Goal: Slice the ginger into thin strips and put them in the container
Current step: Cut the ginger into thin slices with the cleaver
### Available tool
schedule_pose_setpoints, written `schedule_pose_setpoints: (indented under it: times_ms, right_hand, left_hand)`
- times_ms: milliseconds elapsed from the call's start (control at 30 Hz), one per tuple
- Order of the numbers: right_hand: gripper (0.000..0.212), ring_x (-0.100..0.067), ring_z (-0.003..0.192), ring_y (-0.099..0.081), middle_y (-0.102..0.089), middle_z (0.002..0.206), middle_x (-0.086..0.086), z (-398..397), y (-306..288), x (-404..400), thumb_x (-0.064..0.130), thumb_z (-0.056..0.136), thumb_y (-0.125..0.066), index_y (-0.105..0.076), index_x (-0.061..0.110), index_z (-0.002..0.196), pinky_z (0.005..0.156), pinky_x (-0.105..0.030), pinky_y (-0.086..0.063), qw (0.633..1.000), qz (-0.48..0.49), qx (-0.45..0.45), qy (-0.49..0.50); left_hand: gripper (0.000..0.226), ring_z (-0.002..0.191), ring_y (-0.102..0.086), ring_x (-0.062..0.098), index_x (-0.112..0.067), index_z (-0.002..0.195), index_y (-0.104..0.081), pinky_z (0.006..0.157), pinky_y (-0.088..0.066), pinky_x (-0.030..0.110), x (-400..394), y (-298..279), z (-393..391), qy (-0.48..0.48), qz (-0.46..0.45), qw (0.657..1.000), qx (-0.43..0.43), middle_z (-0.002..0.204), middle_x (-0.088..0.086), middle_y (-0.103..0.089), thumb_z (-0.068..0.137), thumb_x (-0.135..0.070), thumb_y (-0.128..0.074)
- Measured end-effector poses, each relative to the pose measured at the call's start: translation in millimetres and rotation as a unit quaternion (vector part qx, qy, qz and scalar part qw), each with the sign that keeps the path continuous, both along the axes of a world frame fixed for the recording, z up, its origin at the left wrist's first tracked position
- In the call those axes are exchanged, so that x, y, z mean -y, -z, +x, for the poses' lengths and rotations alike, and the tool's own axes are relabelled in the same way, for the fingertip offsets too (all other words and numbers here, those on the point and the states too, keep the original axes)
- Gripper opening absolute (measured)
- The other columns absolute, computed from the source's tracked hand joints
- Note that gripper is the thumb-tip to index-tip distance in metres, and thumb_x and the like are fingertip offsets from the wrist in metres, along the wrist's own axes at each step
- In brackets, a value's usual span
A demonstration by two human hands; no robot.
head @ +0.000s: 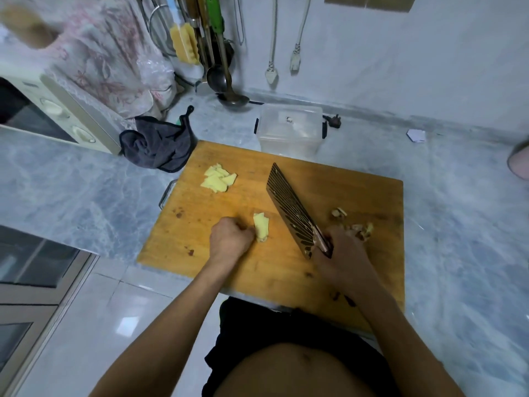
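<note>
Ginger piece (261, 226) on wooden cutting board (217, 267), touching curled fingers of left hand (230, 238), at its right side; cleaver (292, 209) gripped in right hand (342, 253), blade raised beside ginger; ginger slices (219, 178) at board's far left; clear container (290, 131) behind board; peel scraps (359, 226) beyond right hand

Pale ginger slices (261, 226) lie stacked — clear container (289, 130) open.

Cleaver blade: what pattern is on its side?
The cleaver blade is dark brown with pale slanted stripes, seen in the head view.
</note>
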State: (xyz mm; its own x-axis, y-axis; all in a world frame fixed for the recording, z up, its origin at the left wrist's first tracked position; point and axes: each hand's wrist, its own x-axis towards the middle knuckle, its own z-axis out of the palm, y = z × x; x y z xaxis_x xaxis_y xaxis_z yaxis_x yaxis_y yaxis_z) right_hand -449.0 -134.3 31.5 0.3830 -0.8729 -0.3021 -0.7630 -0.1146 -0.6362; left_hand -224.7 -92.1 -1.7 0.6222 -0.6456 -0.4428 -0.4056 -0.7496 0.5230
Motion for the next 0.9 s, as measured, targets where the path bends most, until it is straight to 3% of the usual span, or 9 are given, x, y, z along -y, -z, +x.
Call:
schedule_pose_setpoints:
  times_ms: [67,167,233,333,433,567,767,900]
  right_hand:
    - [0.012,-0.016,0.070,-0.055,-0.056,0.079,0.000,-5,-2,-7,0.023,0.094,-0.060,-0.053,0.014,0.096,0.058,-0.034,-0.043,1.000,-0.014,0.005,-0.024]
    - [0.015,-0.023,0.075,-0.059,-0.059,0.081,-0.004,-9,-1,-15,0.023,0.093,-0.061,-0.053,0.011,0.099,0.065,-0.040,-0.049,0.999,-0.017,0.018,-0.041]
    - [0.016,-0.022,0.078,-0.062,-0.062,0.084,-0.004,-10,0,-18,0.024,0.093,-0.061,-0.052,0.013,0.100,0.067,-0.040,-0.052,0.998,-0.011,0.019,-0.057]
    - [0.016,-0.019,0.076,-0.062,-0.064,0.086,-0.003,-10,-1,-20,0.027,0.094,-0.060,-0.051,0.016,0.101,0.065,-0.034,-0.050,0.994,-0.023,-0.001,-0.103]
    - [0.014,-0.020,0.075,-0.061,-0.064,0.086,-0.006,-9,-5,-14,0.025,0.094,-0.060,-0.052,0.016,0.101,0.065,-0.037,-0.051,0.989,-0.032,-0.004,-0.143]
    - [0.016,-0.021,0.072,-0.062,-0.065,0.085,-0.005,-1,-7,-6,0.025,0.094,-0.061,-0.055,0.014,0.103,0.063,-0.039,-0.052,0.982,-0.031,-0.003,-0.186]
    - [0.018,-0.022,0.074,-0.056,-0.062,0.086,-0.008,38,-3,0,0.025,0.092,-0.061,-0.052,0.013,0.102,0.060,-0.039,-0.047,0.962,-0.047,-0.002,-0.268]
    - [0.023,-0.021,0.078,-0.054,-0.060,0.088,-0.003,57,-4,12,0.024,0.090,-0.063,-0.052,0.014,0.108,0.059,-0.034,-0.042,0.949,-0.064,-0.014,-0.309]
  left_hand:
    - [0.019,0.088,-0.063,0.034,-0.002,0.086,-0.071,0.072,-0.052,0.036,4,-1,-10,-0.030,0.012,0.999,-0.023,0.086,0.013,-0.066,0.082,-0.021,-0.070]
    - [0.017,0.080,-0.067,0.031,0.000,0.079,-0.071,0.062,-0.049,0.032,11,6,-20,-0.084,0.001,0.993,-0.081,0.082,0.012,-0.068,0.076,-0.017,-0.072]
    - [0.014,0.071,-0.072,0.030,0.000,0.070,-0.072,0.064,-0.060,0.038,14,15,-23,-0.131,-0.017,0.983,-0.128,0.072,0.015,-0.071,0.072,-0.014,-0.074]
    - [0.017,0.052,-0.067,0.029,0.004,0.061,-0.067,0.061,-0.062,0.051,16,26,-24,-0.196,-0.035,0.962,-0.187,0.059,0.019,-0.067,0.077,-0.001,-0.073]
    - [0.012,0.040,-0.059,0.023,0.008,0.073,-0.069,0.044,-0.055,0.031,18,27,-25,-0.229,-0.031,0.949,-0.215,0.056,0.016,-0.064,0.082,0.002,-0.070]
    - [0.030,0.029,-0.051,0.015,0.003,0.059,-0.063,0.033,-0.043,0.020,5,31,-14,-0.247,-0.019,0.943,-0.222,0.041,0.008,-0.057,0.088,-0.001,-0.068]
    - [0.024,0.037,-0.054,0.016,0.002,0.066,-0.066,0.044,-0.052,0.024,-19,33,13,-0.322,-0.084,0.918,-0.214,0.051,0.010,-0.063,0.088,-0.007,-0.072]
    - [0.024,0.049,-0.062,0.019,-0.002,0.070,-0.069,0.068,-0.060,0.035,-37,35,16,-0.245,-0.148,0.952,-0.105,0.058,0.007,-0.068,0.085,-0.020,-0.078]
